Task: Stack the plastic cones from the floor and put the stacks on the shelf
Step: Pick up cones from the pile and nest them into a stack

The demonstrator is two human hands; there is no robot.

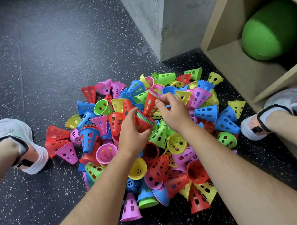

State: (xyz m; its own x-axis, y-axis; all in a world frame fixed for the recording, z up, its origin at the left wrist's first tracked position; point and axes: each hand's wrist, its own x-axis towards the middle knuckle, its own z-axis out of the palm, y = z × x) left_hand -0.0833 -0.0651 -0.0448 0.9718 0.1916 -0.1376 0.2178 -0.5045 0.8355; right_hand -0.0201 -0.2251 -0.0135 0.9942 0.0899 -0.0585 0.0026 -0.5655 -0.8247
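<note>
A heap of perforated plastic cones point(177, 144) in red, blue, green, yellow and pink lies on the dark speckled floor between my feet. My left hand point(131, 135) grips a short nested stack point(144, 121) with a red cone outermost and coloured rims showing. Just to its right, my right hand point(173, 112) pinches the rim of another nested stack point(151, 101), red outside, tilted above the heap. The wooden shelf point(235, 60) stands at the right.
A green ball point(272, 29) fills the shelf's open compartment. A grey concrete pillar point(160, 17) rises behind the heap. My shoes stand at the left point(22, 144) and at the right point(274, 111), the right one against the shelf base.
</note>
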